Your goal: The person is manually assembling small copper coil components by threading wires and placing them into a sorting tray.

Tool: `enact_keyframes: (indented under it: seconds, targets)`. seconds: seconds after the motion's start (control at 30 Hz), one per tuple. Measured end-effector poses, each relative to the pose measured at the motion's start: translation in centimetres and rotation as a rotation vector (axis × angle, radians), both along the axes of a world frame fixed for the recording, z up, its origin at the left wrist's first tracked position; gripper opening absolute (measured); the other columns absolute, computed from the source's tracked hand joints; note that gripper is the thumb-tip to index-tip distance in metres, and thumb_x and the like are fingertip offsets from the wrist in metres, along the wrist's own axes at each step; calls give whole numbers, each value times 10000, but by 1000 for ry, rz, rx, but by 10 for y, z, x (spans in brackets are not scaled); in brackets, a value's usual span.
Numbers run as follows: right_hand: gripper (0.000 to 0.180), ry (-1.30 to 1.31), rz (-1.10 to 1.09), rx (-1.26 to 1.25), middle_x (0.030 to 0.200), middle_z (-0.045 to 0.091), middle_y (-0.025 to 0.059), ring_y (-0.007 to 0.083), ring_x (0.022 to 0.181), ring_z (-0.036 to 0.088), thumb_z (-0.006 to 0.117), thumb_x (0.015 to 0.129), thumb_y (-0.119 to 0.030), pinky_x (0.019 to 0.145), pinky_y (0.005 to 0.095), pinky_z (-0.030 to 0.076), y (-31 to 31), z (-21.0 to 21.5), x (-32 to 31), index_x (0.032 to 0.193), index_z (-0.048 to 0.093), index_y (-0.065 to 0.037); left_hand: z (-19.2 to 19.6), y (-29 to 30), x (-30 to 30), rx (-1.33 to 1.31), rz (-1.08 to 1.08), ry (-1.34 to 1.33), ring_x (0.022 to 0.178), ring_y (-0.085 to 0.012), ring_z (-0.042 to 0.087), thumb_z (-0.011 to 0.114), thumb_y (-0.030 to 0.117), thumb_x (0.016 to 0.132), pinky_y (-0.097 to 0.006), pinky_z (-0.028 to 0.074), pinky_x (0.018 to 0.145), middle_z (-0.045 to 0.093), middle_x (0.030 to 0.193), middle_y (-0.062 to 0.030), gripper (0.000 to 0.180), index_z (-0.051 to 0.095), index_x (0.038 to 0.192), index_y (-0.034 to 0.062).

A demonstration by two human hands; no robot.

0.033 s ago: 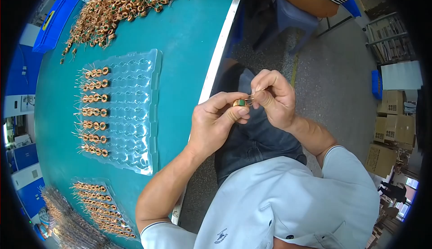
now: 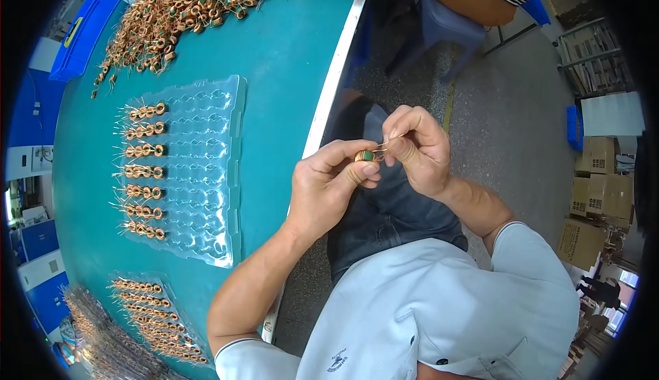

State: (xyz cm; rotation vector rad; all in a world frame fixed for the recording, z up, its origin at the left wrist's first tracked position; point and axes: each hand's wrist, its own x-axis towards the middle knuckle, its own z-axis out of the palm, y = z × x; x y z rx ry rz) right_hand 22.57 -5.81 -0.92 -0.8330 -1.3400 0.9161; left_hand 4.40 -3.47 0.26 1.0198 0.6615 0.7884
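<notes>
1. While you are sitting beside the teal desk, you are holding both hands out over your lap, off the desk edge, which is leaving the desk top free for the parts.
2. Your left hand is closing thumb and forefinger around a small copper-wound coil with a green core, pinching it at the fingertips so that the wire ends are sticking out toward the other hand.
3. Your right hand is closing in a narrow pinch on the thin wire leads coming off that coil, just beside the left fingertips; the two hands are nearly touching, which is giving you fine control of the leads.
4. A clear blister tray is lying on the desk to your left, with finished coils sitting in its left-hand pockets, leads pointing left; the rest of its pockets are showing bare.
5. A loose heap of coils is lying at the far end of the desk, well apart from the tray.
6. A second filled tray is resting at the near left corner, and a blue bin is standing near the heap at the desk's far left edge.
</notes>
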Motion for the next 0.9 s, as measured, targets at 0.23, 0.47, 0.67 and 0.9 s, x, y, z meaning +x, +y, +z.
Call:
enact_keyframes:
  seconds: [0.23,0.47,0.67,0.9]
  targets:
    - [137,-21,35,-82,860,565,44,50,612,527,596,972,-128,537,192,433,0,-2,-2,909,528,-28,-1,-2,-2,29,-59,96,764,-116,662,651,67,921,-242,566,663,673,908,-80,183,674,1072,-32]
    - [109,-121,74,-66,882,517,65,52,627,474,583,969,-91,552,189,410,2,-6,-3,945,496,-30,-3,-2,-4,154,-67,234,683,-100,639,656,56,905,-237,532,593,641,862,-71,136,705,1004,-22]
    - [47,70,23,-108,880,533,50,62,634,489,552,956,-12,563,192,403,2,0,-11,956,511,-35,-2,3,-6,177,-23,139,692,-109,619,639,43,910,-243,514,615,620,834,-59,152,685,1022,-49]
    - [346,19,62,-95,978,610,71,107,808,598,606,968,-319,710,226,510,11,-4,6,1133,528,-24,-8,11,4,272,197,29,952,-125,598,699,58,871,-241,506,757,534,1191,-85,230,699,1093,-1]
